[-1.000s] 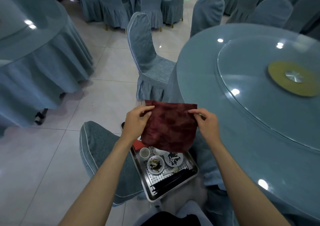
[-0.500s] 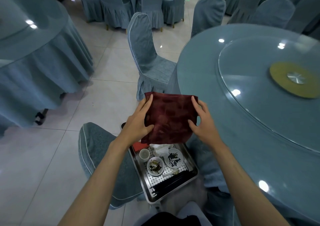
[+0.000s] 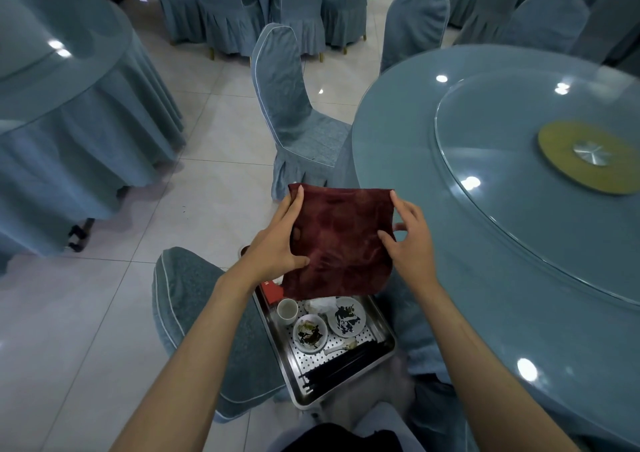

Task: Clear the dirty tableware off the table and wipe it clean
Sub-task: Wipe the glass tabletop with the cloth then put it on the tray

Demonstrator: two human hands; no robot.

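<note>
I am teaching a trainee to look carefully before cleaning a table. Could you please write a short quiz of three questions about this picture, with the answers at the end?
1. True or false: the tray holds nothing.
2. What colour is the cloth that the left hand and the right hand hold? A dark red; B white; C green.
3. Missing word: in the tray, beside the bowl and the plate, stands a small white ____.

Key: 1 false; 2 A; 3 cup.
</note>
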